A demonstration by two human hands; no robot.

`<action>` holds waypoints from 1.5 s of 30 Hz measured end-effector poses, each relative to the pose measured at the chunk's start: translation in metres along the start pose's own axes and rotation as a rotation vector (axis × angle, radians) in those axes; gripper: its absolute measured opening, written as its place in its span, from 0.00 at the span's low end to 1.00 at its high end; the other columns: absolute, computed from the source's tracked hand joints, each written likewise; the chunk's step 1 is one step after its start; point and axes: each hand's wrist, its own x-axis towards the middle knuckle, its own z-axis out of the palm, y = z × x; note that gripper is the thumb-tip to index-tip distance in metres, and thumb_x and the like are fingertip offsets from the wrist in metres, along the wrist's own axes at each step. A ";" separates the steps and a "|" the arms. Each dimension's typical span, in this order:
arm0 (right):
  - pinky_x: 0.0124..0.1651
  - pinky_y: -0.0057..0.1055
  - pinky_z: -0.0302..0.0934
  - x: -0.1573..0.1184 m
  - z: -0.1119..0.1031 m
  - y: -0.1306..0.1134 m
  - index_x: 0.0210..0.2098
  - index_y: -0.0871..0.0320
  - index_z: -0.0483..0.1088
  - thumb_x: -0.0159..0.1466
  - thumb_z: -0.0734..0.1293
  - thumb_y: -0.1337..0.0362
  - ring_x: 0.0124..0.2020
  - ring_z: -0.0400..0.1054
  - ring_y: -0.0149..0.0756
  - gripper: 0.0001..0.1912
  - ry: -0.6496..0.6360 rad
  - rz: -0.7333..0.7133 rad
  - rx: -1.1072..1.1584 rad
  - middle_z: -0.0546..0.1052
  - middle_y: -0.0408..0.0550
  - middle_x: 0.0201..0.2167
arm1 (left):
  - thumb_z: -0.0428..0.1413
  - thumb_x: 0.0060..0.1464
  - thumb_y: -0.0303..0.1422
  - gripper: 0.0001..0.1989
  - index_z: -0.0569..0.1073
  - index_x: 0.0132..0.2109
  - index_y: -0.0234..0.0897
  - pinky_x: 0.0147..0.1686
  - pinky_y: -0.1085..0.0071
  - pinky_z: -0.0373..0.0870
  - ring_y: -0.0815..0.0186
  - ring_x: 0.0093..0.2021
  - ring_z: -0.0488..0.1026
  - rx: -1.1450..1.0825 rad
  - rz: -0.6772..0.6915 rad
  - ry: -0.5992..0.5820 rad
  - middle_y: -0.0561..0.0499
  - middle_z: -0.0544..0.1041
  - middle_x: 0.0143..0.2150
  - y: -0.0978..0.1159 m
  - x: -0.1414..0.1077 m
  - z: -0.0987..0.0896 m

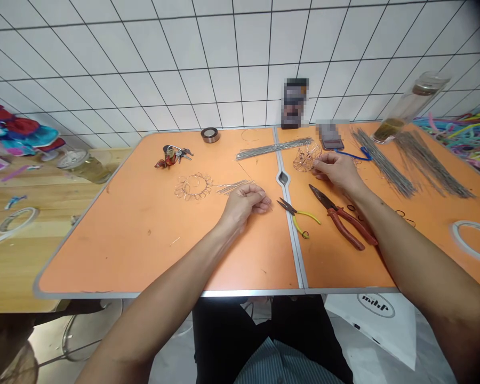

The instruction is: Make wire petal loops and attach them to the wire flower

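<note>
My left hand [248,202] is over the middle of the orange table, fingers curled and thumb pressed against them. Anything in that pinch is too thin to make out. Beside it lie a bundle of short thin wires [231,186] and a ring of looped copper wire [193,186]. Farther right, my right hand [338,169] has its thumb and fingertips closed at the edge of a copper wire tangle [305,157]. Between the hands rest yellow-handled needle-nose pliers [298,213]. Larger red-handled pliers [340,216] lie below my right hand.
Long wire bundles lie at the back [274,148] and right [384,162]. A roll of tape [210,135] and keys [176,154] sit back left. A glass bottle [410,109] stands back right. A metal seam [290,213] divides the orange table [124,240].
</note>
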 end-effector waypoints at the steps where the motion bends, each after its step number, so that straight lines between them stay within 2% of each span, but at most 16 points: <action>1: 0.36 0.26 0.77 0.001 0.001 0.001 0.35 0.58 0.76 0.64 0.84 0.61 0.32 0.77 0.29 0.14 0.004 -0.018 0.035 0.80 0.46 0.33 | 0.71 0.51 0.31 0.10 0.78 0.35 0.33 0.28 0.74 0.77 0.68 0.25 0.80 0.003 -0.002 0.003 0.45 0.85 0.30 0.001 0.000 0.000; 6: 0.35 0.26 0.79 0.003 -0.005 0.002 0.36 0.57 0.76 0.64 0.84 0.61 0.33 0.80 0.31 0.15 0.000 -0.176 0.166 0.80 0.46 0.33 | 0.71 0.50 0.30 0.09 0.78 0.34 0.33 0.28 0.74 0.77 0.67 0.26 0.80 0.007 -0.003 0.023 0.45 0.85 0.30 0.002 0.000 0.001; 9: 0.36 0.25 0.78 0.002 -0.010 0.000 0.37 0.56 0.78 0.62 0.85 0.57 0.34 0.80 0.31 0.16 0.001 -0.296 0.157 0.82 0.46 0.34 | 0.71 0.48 0.31 0.10 0.78 0.34 0.33 0.28 0.74 0.77 0.68 0.26 0.80 0.005 0.003 0.026 0.45 0.85 0.30 0.001 0.000 0.001; 13: 0.41 0.30 0.81 -0.006 -0.009 -0.003 0.38 0.55 0.79 0.63 0.84 0.48 0.35 0.81 0.33 0.19 0.030 -0.461 0.105 0.83 0.47 0.36 | 0.72 0.47 0.31 0.10 0.79 0.34 0.33 0.27 0.74 0.77 0.68 0.26 0.79 0.006 0.010 0.025 0.45 0.85 0.30 -0.001 0.001 0.000; 17: 0.43 0.33 0.81 -0.019 -0.005 -0.008 0.39 0.55 0.81 0.67 0.81 0.46 0.35 0.81 0.34 0.19 0.055 -0.581 0.056 0.83 0.47 0.35 | 0.73 0.47 0.32 0.12 0.79 0.34 0.33 0.28 0.74 0.77 0.67 0.26 0.80 0.000 0.014 0.018 0.45 0.85 0.30 -0.002 0.002 -0.001; 27: 0.39 0.31 0.79 -0.039 -0.001 -0.020 0.39 0.54 0.82 0.69 0.79 0.53 0.33 0.80 0.32 0.11 0.052 -0.667 0.064 0.84 0.47 0.36 | 0.75 0.45 0.35 0.15 0.79 0.34 0.33 0.28 0.72 0.77 0.67 0.26 0.80 -0.003 0.019 0.008 0.44 0.85 0.31 -0.005 0.005 -0.003; 37: 0.42 0.34 0.78 -0.043 0.002 -0.019 0.38 0.54 0.82 0.68 0.78 0.53 0.35 0.80 0.34 0.12 0.054 -0.672 0.020 0.84 0.47 0.35 | 0.73 0.46 0.33 0.12 0.79 0.33 0.33 0.28 0.73 0.77 0.67 0.27 0.80 0.007 0.017 0.010 0.44 0.86 0.31 -0.003 0.003 -0.002; 45: 0.43 0.35 0.77 -0.044 0.002 -0.019 0.38 0.54 0.82 0.69 0.77 0.52 0.35 0.80 0.35 0.12 0.067 -0.680 0.012 0.84 0.47 0.35 | 0.75 0.44 0.35 0.15 0.79 0.34 0.33 0.28 0.73 0.77 0.67 0.26 0.80 0.017 0.016 0.015 0.44 0.85 0.31 -0.003 0.003 -0.002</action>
